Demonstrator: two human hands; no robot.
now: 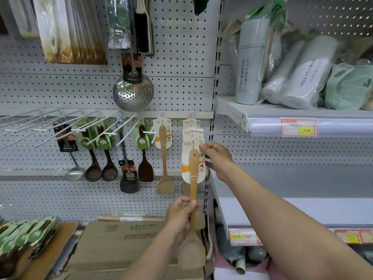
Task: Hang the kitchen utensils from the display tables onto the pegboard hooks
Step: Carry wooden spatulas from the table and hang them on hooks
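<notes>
Head view: the left hand [182, 212] grips the wooden spatula [193, 174] mid-handle, while the right hand [217, 156] pinches its card label [186, 160] just below the rightmost hook [196, 129]. Left of that hook hangs another spatula [164, 158].

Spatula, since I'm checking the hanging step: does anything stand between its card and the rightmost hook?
Nothing visible does. The spatula has its card, pinched by the right hand, just below the hook tip; other cards hang farther back.
</notes>
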